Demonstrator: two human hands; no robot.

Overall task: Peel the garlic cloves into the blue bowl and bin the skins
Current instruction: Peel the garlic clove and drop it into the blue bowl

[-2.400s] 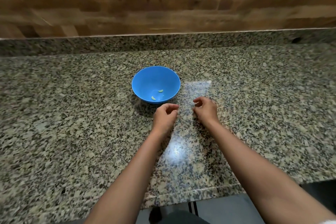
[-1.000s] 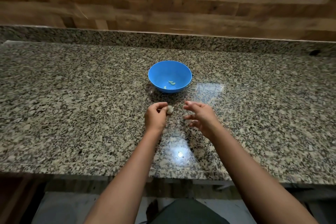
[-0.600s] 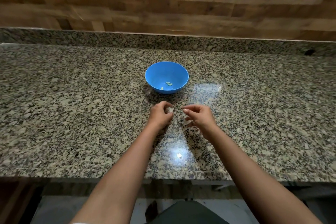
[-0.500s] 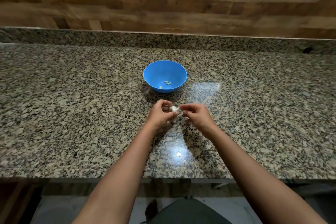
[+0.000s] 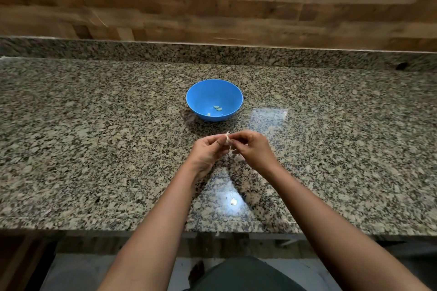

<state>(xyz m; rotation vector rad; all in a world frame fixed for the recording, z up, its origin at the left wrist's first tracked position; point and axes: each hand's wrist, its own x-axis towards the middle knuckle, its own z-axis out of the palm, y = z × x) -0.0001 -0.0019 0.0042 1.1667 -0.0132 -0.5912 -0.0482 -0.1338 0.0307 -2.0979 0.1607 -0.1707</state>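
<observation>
Left grip [image 5: 208, 151] and right grip [image 5: 253, 149] together pinch a small white papery-skinned garlic clove [image 5: 227, 141] over the speckled granite surface [image 5: 94, 130], near the round blue plastic bowl [image 5: 201, 97], presumably easing the peeled clove's drop.

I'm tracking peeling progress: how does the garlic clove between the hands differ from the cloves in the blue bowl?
The held clove, pinched between left hand and right hand, looks white with papery skin sticking out; the bowl cloves look smooth and pale yellow-green. The held clove is up off the counter; the bowl cloves lie loose at the bottom of the blue bowl. One is held; three lie in the bowl. Both are small garlic pieces.
</observation>
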